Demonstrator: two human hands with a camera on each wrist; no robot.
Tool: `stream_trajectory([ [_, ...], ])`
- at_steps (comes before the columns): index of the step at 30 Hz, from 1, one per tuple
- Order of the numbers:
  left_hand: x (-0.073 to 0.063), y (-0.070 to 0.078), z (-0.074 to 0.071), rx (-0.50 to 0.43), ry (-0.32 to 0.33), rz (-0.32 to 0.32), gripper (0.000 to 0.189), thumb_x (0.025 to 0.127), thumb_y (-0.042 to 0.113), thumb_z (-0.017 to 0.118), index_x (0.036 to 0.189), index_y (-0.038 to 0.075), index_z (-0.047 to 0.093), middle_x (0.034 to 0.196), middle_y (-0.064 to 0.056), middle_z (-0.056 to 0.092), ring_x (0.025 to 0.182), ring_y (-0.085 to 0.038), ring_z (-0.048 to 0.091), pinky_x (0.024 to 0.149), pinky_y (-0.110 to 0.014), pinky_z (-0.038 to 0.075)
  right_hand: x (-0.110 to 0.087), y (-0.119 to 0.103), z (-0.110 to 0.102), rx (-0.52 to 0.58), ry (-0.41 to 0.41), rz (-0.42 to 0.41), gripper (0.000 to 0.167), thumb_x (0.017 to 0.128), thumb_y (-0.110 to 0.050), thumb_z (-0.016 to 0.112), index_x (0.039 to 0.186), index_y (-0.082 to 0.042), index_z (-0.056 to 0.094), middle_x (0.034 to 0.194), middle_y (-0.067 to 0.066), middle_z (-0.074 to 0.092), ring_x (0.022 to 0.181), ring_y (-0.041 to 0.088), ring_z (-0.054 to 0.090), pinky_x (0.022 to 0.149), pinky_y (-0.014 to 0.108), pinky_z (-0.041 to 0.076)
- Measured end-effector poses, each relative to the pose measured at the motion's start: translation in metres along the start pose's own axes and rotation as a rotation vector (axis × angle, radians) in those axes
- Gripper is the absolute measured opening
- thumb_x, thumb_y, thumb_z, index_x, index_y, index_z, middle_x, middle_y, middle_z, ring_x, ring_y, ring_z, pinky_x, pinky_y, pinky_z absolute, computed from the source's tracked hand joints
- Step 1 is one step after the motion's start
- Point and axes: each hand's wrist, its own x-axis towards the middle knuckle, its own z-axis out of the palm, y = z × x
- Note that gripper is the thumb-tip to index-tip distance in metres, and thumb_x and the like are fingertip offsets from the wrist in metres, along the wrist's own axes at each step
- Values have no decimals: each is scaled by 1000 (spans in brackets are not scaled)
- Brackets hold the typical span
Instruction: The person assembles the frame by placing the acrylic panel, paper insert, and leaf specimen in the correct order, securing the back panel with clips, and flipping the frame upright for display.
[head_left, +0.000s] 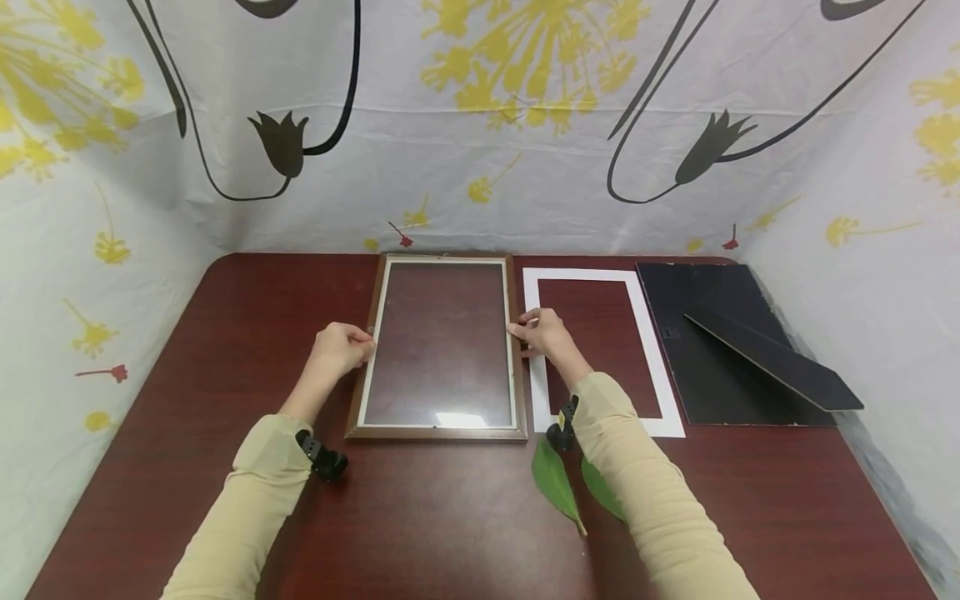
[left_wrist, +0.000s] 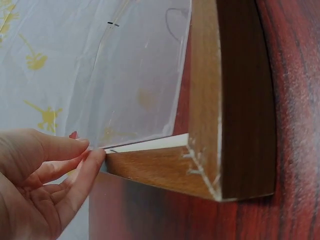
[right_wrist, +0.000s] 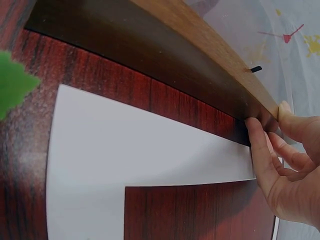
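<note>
A brown wooden picture frame (head_left: 435,434) lies face down on the table, with a pale inner lip around a clear pane (head_left: 442,350). My left hand (head_left: 339,357) pinches at the left rail about midway along, thumb against fingers. In the left wrist view, the fingertips of that hand (left_wrist: 55,175) hide the rail where they meet it. On the opposite side my right hand (head_left: 546,335) grips the right rail, thumb on top and fingers along the outer side. The right wrist view shows those fingers (right_wrist: 260,145) low against the rail, beside the white mat.
A white mat (head_left: 651,350) with a rectangular opening lies right of the frame. Beyond it is a black backing board (head_left: 712,292) with its stand leg (head_left: 780,362) raised. Two green leaves (head_left: 555,479) lie near the right forearm. A patterned cloth (head_left: 480,167) hangs behind the table.
</note>
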Motion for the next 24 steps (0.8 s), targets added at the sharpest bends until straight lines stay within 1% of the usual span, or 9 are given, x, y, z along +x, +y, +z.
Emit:
stream_trajectory([
  [5,2,3,-4,44,-30,-31,24,87,20,57,96,1,70,71,-6,70,60,-9,59,56,-19,43,2,-1,-1,-2,1,6,41,89,-20,58,124,0,47,113,15,50,97,28,62,72,31,57],
  [8,3,1,-6,17,-45,-53,26,89,20,56,99,0,69,71,-6,70,60,-6,59,56,-19,47,2,-1,-1,1,0,9,41,89,-20,59,124,0,48,114,15,50,97,29,62,71,31,57],
  [10,3,-1,-6,-16,-51,-55,27,89,19,55,101,-3,67,74,-9,70,59,-6,60,57,-20,51,2,-1,0,-2,0,5,42,89,-20,58,124,0,48,113,15,50,96,28,63,70,30,57],
  [11,3,-2,-6,-26,-53,-50,28,89,18,55,102,-4,66,75,-10,70,60,-7,61,58,-20,52,1,-1,-1,2,-5,1,43,89,-21,59,124,0,47,115,16,49,101,30,61,72,31,57],
  [14,4,-5,-6,-28,-44,-21,28,90,18,55,105,-4,65,85,-16,70,70,-16,66,65,-26,54,1,-1,-1,6,-5,1,42,89,-21,59,124,0,48,113,15,49,101,28,61,72,31,57],
  [17,6,-9,-2,-4,5,41,28,90,19,56,106,-2,64,97,-20,67,86,-27,65,75,-34,53,1,-1,-1,4,-5,-1,42,89,-21,59,124,0,48,112,15,49,100,27,60,73,31,57],
  [20,13,-12,2,-8,54,93,29,89,20,56,110,0,62,107,-20,65,97,-32,61,84,-40,49,1,-1,-1,-1,-1,2,43,89,-21,59,124,0,48,114,15,49,101,28,60,73,31,57],
  [22,18,-12,4,-48,61,100,32,90,20,55,115,0,59,113,-20,62,102,-32,59,88,-41,48,0,-1,-1,-3,-1,9,43,89,-21,59,124,-1,48,116,16,49,103,29,60,74,31,57],
  [24,24,-12,5,-92,55,82,35,91,22,53,120,2,56,118,-20,59,107,-32,57,91,-42,46,0,-2,-1,-3,0,15,43,89,-22,60,124,-1,48,119,17,49,106,30,58,74,31,57],
])
